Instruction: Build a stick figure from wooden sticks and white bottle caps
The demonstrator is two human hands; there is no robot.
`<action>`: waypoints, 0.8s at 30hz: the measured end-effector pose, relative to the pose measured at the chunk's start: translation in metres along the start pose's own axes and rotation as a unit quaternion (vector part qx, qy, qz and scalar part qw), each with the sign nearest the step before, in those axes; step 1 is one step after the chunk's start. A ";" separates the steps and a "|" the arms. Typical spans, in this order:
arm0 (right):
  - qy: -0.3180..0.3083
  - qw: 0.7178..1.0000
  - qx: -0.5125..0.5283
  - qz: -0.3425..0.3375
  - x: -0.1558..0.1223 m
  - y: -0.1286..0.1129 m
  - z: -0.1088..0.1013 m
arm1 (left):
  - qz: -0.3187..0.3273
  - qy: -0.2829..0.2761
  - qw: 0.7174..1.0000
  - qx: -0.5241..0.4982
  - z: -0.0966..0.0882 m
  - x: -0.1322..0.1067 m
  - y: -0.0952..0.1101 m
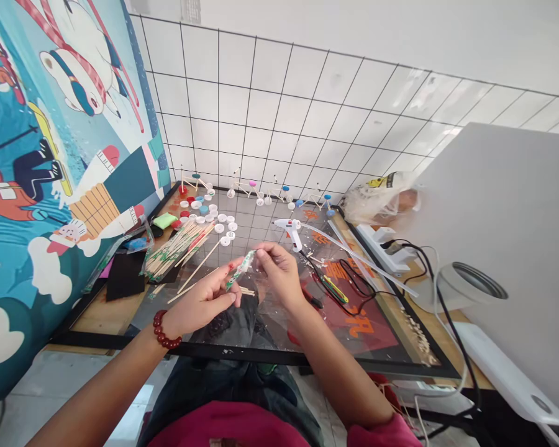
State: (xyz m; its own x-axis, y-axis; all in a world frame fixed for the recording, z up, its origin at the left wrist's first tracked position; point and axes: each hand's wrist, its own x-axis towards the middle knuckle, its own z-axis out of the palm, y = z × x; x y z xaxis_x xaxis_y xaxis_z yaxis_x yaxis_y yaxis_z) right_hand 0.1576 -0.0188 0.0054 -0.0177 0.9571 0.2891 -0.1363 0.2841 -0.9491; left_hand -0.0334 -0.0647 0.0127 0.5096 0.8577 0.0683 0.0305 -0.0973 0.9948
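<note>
My left hand (205,299) and my right hand (277,272) pinch a thin stick in a green-and-white printed wrapper (240,269) between their fingertips, above a glass tabletop (265,329). A red bead bracelet (166,329) circles my left wrist. Beyond my left hand lies a bundle of wooden sticks in green-printed wrappers (174,251), with several loose sticks near it. A white hot glue gun (287,232) rests beyond my right hand. Several white bottle caps (214,220) lie scattered further back.
Small stick-and-cap bicycle models (245,189) stand along the tiled wall (261,105). Black cables (349,285) and long translucent glue sticks (358,261) cross the glass. A power strip (377,245) and plastic bag (377,200) sit at right; a painted mural board (51,155) rises at left.
</note>
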 end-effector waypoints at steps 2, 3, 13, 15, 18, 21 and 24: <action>0.011 0.999 0.045 0.001 0.000 -0.008 -0.007 | -0.009 0.012 1.000 -0.016 0.000 -0.001 -0.003; 0.006 0.998 0.064 0.001 -0.001 -0.012 -0.009 | -0.014 0.014 1.000 -0.018 0.000 -0.002 -0.004; -0.073 0.997 0.031 0.013 0.012 -0.032 0.011 | -0.085 -0.089 0.992 0.030 -0.001 -0.001 0.000; -0.077 0.997 0.007 0.014 0.025 -0.026 0.017 | -0.088 -0.106 0.990 0.004 -0.001 -0.003 0.001; -0.079 0.996 -0.037 0.030 0.035 -0.016 0.018 | -0.074 -0.098 0.991 -0.052 -0.003 -0.007 0.000; -0.072 0.994 -0.074 0.042 0.035 -0.008 0.011 | -0.056 -0.071 0.994 -0.059 -0.006 -0.011 0.001; -0.056 0.995 -0.081 0.030 0.030 -0.008 0.002 | -0.057 -0.046 0.996 -0.053 -0.007 -0.012 0.004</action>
State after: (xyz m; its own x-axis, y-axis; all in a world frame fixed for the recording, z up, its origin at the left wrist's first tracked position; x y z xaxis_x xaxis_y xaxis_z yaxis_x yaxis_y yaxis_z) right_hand 0.1565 0.0076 0.0215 -0.1326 0.9631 0.2341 0.0293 0.2399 -0.9704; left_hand -0.0452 -0.0720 0.0164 0.5851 0.8096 -0.0471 0.0043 0.0549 0.9985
